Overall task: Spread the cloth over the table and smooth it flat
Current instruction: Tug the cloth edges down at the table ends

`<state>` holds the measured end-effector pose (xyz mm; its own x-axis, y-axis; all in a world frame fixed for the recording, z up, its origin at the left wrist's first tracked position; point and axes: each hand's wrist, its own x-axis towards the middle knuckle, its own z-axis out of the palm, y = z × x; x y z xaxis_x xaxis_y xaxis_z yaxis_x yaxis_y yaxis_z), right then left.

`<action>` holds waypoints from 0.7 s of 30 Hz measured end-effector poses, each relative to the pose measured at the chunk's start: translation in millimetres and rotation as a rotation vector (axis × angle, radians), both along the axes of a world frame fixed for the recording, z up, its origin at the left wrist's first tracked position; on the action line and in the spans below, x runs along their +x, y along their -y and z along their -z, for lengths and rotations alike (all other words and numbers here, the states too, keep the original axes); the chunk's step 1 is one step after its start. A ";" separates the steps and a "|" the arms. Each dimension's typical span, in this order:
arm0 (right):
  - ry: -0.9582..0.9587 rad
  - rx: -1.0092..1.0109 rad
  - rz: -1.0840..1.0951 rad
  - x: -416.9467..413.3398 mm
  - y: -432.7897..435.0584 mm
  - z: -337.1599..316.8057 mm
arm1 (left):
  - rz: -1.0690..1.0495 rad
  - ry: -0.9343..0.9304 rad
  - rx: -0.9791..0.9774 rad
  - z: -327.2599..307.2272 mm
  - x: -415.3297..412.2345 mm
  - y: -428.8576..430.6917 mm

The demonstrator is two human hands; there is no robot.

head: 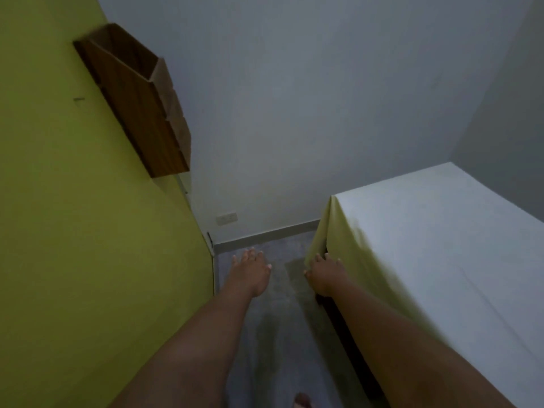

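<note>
A pale cloth (426, 237) covers the tabletop (350, 348) at the right of the frame, its yellowish edge hanging down the side. At lower centre, the right hand (322, 273) rests against that drape, fingers straight. The left hand (250, 272), fingers spread, hangs above the floor (279, 334), apart from the cloth.

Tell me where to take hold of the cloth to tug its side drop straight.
Pinch the cloth at the lower hem of its hanging side, below the corner, right where the right hand touches it. Come in low from the aisle side, thumb behind the hem. That edge hangs free and gives a grip, whereas the top lies flat with nothing to pinch.
</note>
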<state>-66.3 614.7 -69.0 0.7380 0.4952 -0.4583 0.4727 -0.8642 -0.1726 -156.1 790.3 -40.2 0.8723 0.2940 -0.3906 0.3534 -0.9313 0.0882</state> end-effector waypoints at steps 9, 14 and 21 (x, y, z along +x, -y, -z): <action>0.052 0.008 0.070 146.7 -68.4 -8.1 | 0.110 -0.012 0.013 -11.1 165.3 -67.6; 0.079 0.016 0.197 226.4 -92.2 -2.0 | 0.245 -0.008 -0.002 0.3 270.6 -99.6; 0.096 0.022 0.431 311.5 -98.7 4.4 | 0.481 -0.042 0.018 11.2 402.3 -117.6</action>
<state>245.2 713.3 -73.4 0.9180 0.1418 -0.3703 0.0848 -0.9825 -0.1660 246.2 907.9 -51.4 0.8949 -0.1314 -0.4265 -0.1145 -0.9913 0.0651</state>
